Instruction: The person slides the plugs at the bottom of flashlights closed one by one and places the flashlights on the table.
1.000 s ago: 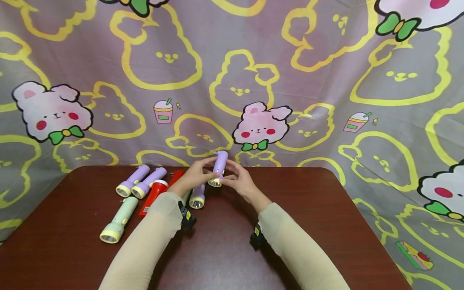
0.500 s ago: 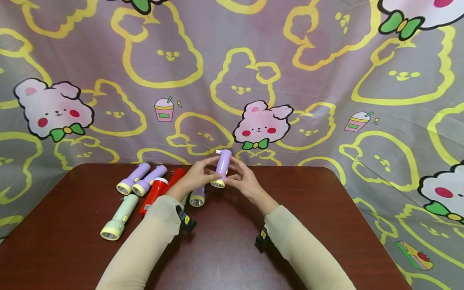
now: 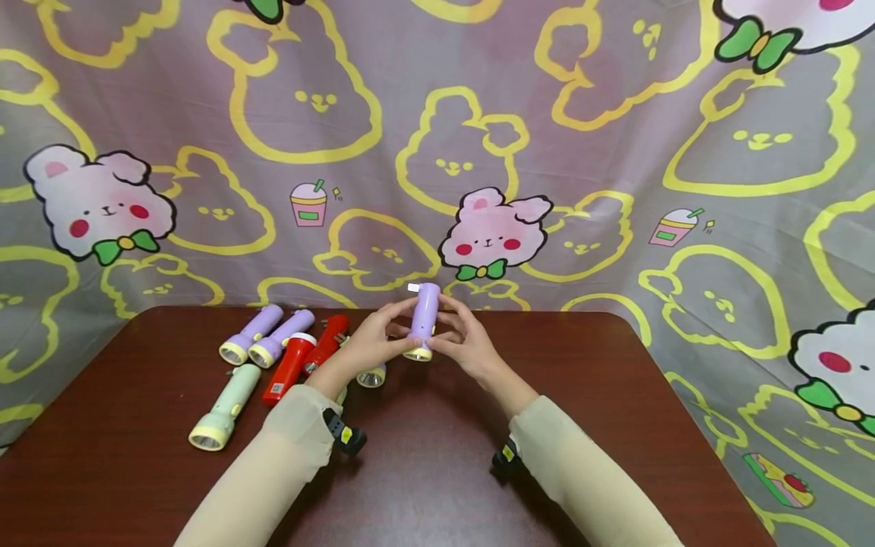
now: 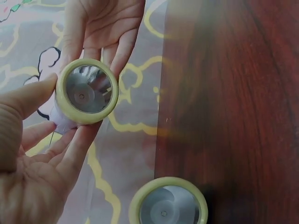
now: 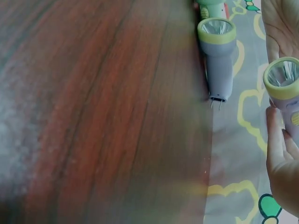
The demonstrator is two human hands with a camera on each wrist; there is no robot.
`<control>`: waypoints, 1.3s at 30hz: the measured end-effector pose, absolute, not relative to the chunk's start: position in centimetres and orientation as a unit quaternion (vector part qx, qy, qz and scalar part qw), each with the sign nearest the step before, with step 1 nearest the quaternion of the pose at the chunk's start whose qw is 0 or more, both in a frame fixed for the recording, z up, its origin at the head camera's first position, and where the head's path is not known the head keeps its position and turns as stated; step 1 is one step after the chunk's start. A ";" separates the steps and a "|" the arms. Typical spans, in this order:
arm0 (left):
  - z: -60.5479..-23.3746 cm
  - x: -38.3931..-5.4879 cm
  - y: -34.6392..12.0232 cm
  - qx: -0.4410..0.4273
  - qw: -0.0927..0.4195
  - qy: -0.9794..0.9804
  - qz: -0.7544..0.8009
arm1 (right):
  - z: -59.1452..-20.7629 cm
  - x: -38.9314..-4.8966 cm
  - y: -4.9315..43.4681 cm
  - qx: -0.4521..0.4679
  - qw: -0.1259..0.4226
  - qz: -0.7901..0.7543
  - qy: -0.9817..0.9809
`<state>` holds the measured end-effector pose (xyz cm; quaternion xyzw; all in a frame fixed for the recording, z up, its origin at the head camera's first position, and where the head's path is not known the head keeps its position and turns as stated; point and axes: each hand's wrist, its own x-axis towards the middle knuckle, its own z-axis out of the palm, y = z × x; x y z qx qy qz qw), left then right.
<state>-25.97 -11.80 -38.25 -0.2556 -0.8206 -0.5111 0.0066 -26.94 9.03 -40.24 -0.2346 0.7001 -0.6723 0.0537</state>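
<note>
Purple flashlight (image 3: 427,308), lens lowest: gripped between left hand (image 3: 372,339) and right hand (image 3: 474,346), thumb and fingers of each curled round. Step, as judged: two-handed hold; shifting it calls for paired motion. Beside left hand: second flashlight (image 3: 372,377). Table (image 3: 601,365): room right of right hand, far edge behind both.

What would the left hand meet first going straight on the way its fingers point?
The purple flashlight it holds; past that, probably the right hand, with the patterned curtain behind, though depth is unclear.
</note>
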 end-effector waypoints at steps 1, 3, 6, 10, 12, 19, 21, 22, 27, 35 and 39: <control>-38.2 -25.8 -11.7 -0.253 0.010 -0.821 -0.511 | -40.2 -26.8 9.0 -0.235 0.053 -0.672 0.700; -38.2 -25.4 -11.6 -0.250 0.015 -0.821 -0.513 | -40.1 -26.6 9.1 -0.236 0.051 -0.672 0.700; -38.2 -24.9 -11.2 -0.251 0.025 -0.818 -0.517 | -40.0 -26.3 9.1 -0.234 0.048 -0.676 0.697; -38.3 -24.3 -10.7 -0.249 0.040 -0.817 -0.519 | -39.9 -25.8 9.2 -0.223 0.034 -0.686 0.691; -38.3 -24.0 -10.3 -0.246 0.044 -0.816 -0.521 | -39.8 -25.6 9.2 -0.218 0.017 -0.691 0.689; -38.4 -23.2 -9.3 -0.238 0.057 -0.813 -0.529 | -39.8 -25.2 9.3 -0.202 -0.013 -0.698 0.687; -38.5 -22.9 -9.1 -0.241 0.055 -0.810 -0.532 | -39.8 -25.0 9.3 -0.198 -0.007 -0.700 0.686; -38.5 -22.7 -9.1 -0.242 0.054 -0.808 -0.534 | -39.8 -24.8 9.4 -0.196 -0.004 -0.701 0.686; -38.4 -21.8 -9.0 -0.250 0.052 -0.801 -0.541 | -39.5 -23.9 9.7 -0.196 0.002 -0.701 0.686; -38.0 -20.6 -8.6 -0.259 0.057 -0.807 -0.529 | -39.0 -22.6 10.3 -0.188 0.006 -0.700 0.689; -38.1 -20.2 -8.5 -0.257 0.053 -0.810 -0.524 | -38.9 -22.0 10.6 -0.189 0.004 -0.692 0.697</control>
